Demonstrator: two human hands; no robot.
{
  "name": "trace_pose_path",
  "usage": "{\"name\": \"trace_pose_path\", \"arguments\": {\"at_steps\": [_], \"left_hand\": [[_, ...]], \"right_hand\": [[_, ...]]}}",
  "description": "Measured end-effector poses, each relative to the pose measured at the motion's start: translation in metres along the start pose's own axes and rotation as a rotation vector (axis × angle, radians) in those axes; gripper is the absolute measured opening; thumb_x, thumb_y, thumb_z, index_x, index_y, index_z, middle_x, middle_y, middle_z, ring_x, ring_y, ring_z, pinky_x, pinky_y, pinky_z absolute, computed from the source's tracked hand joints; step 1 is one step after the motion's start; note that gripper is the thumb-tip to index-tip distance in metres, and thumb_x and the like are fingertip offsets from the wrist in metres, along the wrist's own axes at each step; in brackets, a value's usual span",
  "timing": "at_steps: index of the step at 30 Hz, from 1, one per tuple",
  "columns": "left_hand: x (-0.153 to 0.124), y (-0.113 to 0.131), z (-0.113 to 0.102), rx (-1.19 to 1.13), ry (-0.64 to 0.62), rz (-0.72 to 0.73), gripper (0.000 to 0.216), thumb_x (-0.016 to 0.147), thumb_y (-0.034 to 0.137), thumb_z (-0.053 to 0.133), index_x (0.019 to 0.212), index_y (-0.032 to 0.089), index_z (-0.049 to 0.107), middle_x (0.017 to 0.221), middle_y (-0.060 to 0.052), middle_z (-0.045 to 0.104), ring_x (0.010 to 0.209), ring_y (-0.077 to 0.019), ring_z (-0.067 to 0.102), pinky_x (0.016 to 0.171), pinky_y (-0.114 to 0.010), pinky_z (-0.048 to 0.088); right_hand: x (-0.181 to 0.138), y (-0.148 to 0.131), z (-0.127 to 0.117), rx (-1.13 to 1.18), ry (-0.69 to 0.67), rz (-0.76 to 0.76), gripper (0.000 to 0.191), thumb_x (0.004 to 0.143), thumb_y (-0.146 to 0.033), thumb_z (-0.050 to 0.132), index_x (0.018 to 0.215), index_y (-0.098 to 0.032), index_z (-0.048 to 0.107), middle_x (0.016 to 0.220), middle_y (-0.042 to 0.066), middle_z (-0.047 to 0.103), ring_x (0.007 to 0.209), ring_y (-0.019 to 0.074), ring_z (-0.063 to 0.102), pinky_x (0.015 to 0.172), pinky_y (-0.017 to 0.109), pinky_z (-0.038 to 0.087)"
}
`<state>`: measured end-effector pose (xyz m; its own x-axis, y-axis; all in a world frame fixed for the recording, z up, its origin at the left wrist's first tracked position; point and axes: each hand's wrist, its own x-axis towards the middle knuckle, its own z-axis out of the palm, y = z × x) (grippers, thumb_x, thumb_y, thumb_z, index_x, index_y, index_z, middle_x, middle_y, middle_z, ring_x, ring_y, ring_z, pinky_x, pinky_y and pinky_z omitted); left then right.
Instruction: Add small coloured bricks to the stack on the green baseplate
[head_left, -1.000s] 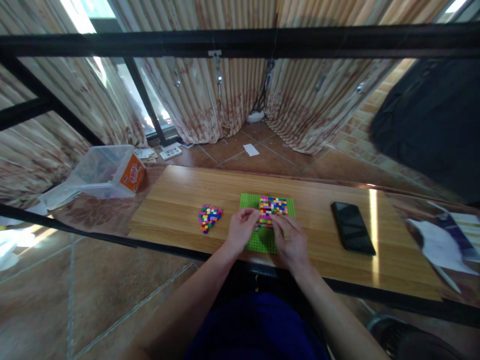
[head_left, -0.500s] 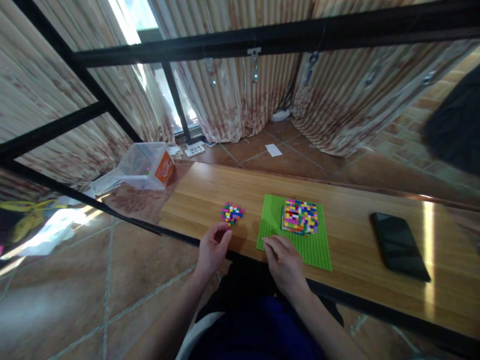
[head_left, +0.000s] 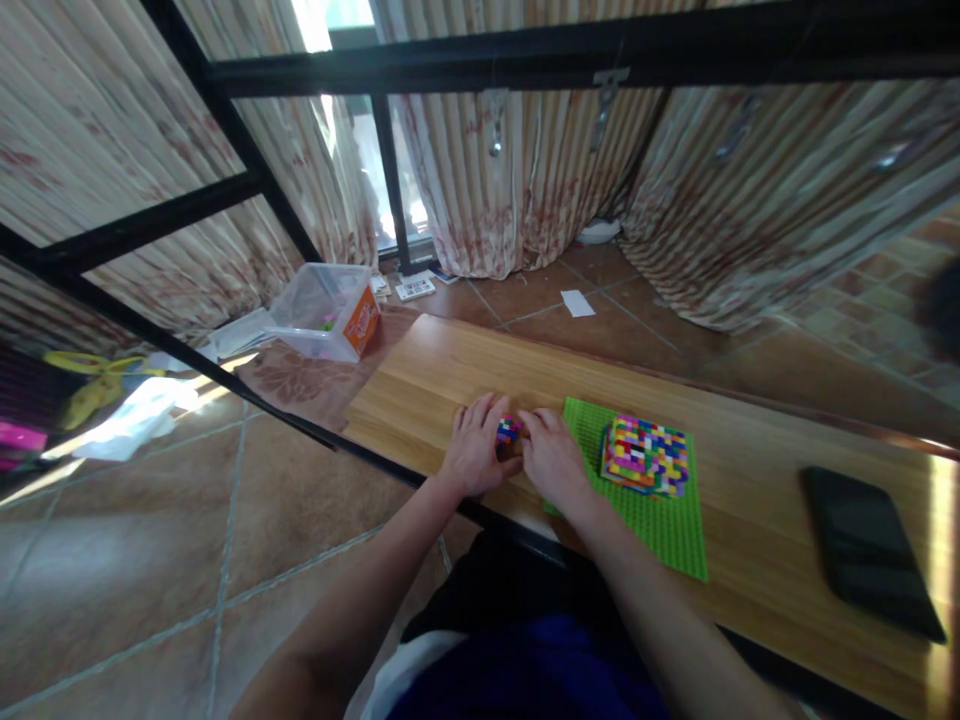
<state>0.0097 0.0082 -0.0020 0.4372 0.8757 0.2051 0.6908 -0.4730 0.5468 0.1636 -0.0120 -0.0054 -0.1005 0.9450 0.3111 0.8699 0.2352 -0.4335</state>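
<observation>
Small multicoloured toy bricks [head_left: 508, 431] lie in a little pile on the wooden table, partly covered by my hands. My left hand [head_left: 478, 447] curves around the pile's left side, its thumb apart from the fingers. From the right, my right hand [head_left: 551, 452] reaches the pile's edge with fingers bent and a little apart; nothing held shows in it. Beneath my right forearm is a green baseplate [head_left: 664, 545]. A layered block of colourful bricks [head_left: 649, 455] stands on the baseplate, to the right of my right hand.
A black phone [head_left: 870, 550] lies on the table [head_left: 435, 365] at the right. Beyond the table's left end, a clear plastic box [head_left: 311, 340] with an orange label sits on the floor. A dark metal frame [head_left: 540, 65] crosses above, in front of curtains.
Both hands have moved in around the brick pile; my right hand has come left from the baseplate's front edge. The view has shifted, so the table items appear farther right.
</observation>
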Motion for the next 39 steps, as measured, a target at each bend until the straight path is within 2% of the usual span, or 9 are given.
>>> {"name": "trace_pose_path", "arguments": {"at_steps": [5, 11, 16, 19, 23, 27, 33, 39], "left_hand": [[0.01, 0.002, 0.002, -0.054, -0.024, 0.087, 0.069, 0.07, 0.033, 0.069, 0.134, 0.019, 0.045, 0.137, -0.014, 0.05, 0.13, -0.0312, 0.04, 0.111, -0.049, 0.023], [0.009, 0.001, 0.001, -0.049, -0.041, 0.138, 0.037, 0.077, 0.031, 0.065, 0.112, 0.02, 0.061, 0.127, -0.01, 0.057, 0.122, -0.0268, 0.048, 0.106, -0.042, 0.033], [0.008, 0.002, 0.0, -0.037, -0.031, 0.15, 0.028, 0.081, 0.031, 0.061, 0.107, 0.021, 0.063, 0.123, -0.008, 0.059, 0.119, -0.0247, 0.049, 0.104, -0.041, 0.034], [0.009, 0.002, 0.0, -0.01, -0.029, 0.156, 0.023, 0.081, 0.028, 0.061, 0.103, 0.022, 0.064, 0.121, -0.007, 0.061, 0.117, -0.0241, 0.05, 0.104, -0.041, 0.034], [0.01, 0.002, 0.0, 0.011, -0.038, 0.169, 0.019, 0.082, 0.029, 0.059, 0.099, 0.023, 0.065, 0.12, -0.005, 0.062, 0.115, -0.0234, 0.051, 0.102, -0.041, 0.035], [0.011, 0.002, -0.001, 0.026, -0.028, 0.186, 0.017, 0.084, 0.03, 0.057, 0.096, 0.024, 0.067, 0.118, -0.004, 0.063, 0.114, -0.0226, 0.052, 0.101, -0.04, 0.035], [0.012, 0.001, -0.002, 0.013, -0.03, 0.211, 0.018, 0.084, 0.028, 0.056, 0.095, 0.025, 0.069, 0.114, -0.003, 0.065, 0.113, -0.0218, 0.054, 0.101, -0.04, 0.036], [0.013, 0.001, -0.001, -0.005, -0.032, 0.177, 0.019, 0.082, 0.027, 0.057, 0.095, 0.026, 0.07, 0.115, -0.003, 0.066, 0.112, -0.0224, 0.055, 0.101, -0.042, 0.036]], "right_hand": [[0.009, 0.005, 0.006, 0.033, -0.044, -0.008, 0.021, 0.084, -0.011, 0.048, 0.09, -0.017, 0.067, 0.095, 0.01, 0.06, 0.09, 0.0212, 0.054, 0.083, 0.034, 0.046], [-0.006, -0.001, -0.002, 0.175, 0.037, 0.069, 0.024, 0.091, -0.02, 0.043, 0.091, -0.018, 0.067, 0.09, 0.008, 0.063, 0.084, 0.019, 0.058, 0.078, 0.032, 0.047], [-0.043, -0.007, -0.037, 0.336, 0.132, 0.165, 0.022, 0.092, -0.024, 0.046, 0.099, -0.019, 0.067, 0.093, 0.007, 0.068, 0.085, 0.0178, 0.064, 0.078, 0.031, 0.05], [-0.068, -0.002, -0.063, 0.356, 0.193, 0.247, 0.022, 0.092, -0.028, 0.049, 0.099, -0.021, 0.068, 0.095, 0.006, 0.07, 0.087, 0.018, 0.066, 0.079, 0.032, 0.052], [-0.091, 0.02, -0.096, 0.269, 0.284, 0.319, 0.023, 0.092, -0.031, 0.05, 0.099, -0.023, 0.07, 0.1, 0.007, 0.07, 0.092, 0.0197, 0.066, 0.082, 0.034, 0.052], [-0.093, 0.043, -0.114, 0.101, 0.325, 0.334, 0.023, 0.091, -0.03, 0.05, 0.099, -0.02, 0.07, 0.095, 0.008, 0.07, 0.085, 0.0197, 0.066, 0.075, 0.033, 0.052], [-0.085, 0.051, -0.109, -0.026, 0.265, 0.34, 0.023, 0.09, -0.031, 0.049, 0.093, -0.018, 0.067, 0.089, 0.007, 0.07, 0.07, 0.0181, 0.063, 0.066, 0.032, 0.049], [-0.082, 0.051, -0.102, -0.046, 0.263, 0.316, 0.023, 0.09, -0.031, 0.048, 0.088, -0.019, 0.068, 0.088, 0.007, 0.069, 0.077, 0.0191, 0.064, 0.071, 0.032, 0.049]]}}
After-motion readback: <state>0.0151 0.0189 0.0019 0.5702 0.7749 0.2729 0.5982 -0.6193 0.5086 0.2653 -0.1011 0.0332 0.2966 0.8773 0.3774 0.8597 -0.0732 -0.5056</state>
